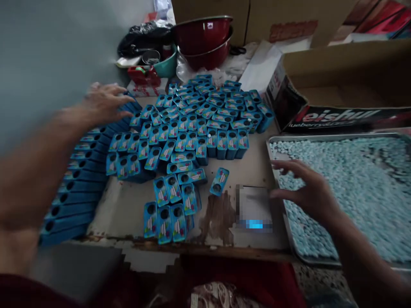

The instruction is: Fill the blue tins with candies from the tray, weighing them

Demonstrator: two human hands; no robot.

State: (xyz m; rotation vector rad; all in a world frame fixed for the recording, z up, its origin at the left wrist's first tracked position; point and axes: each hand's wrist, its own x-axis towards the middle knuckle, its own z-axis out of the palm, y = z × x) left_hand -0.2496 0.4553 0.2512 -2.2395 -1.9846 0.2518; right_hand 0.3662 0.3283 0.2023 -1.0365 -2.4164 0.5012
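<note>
Many small blue containers (163, 132), each with a round dark hole in its printed top, stand crowded on the table. My left hand (107, 100) is stretched over their far left side, fingers apart; whether it touches one I cannot tell. Below that forearm runs a long row of blue containers (70, 186) along the left edge. My right hand (305, 188) hovers over the left rim of a metal tray (282, 201), fingers spread and nothing in them. Pale blue, pellet-like pieces (359, 196) cover the tray. One lone container (219, 181) sits nearer the middle.
An open cardboard box (346, 117) stands behind the tray. At the back are stacked red bowls (204, 40), a teal bowl (167, 64) and a red tape dispenser (144, 76). A blurred pale square patch (255, 205) lies left of the tray, near the worn table edge (205, 250).
</note>
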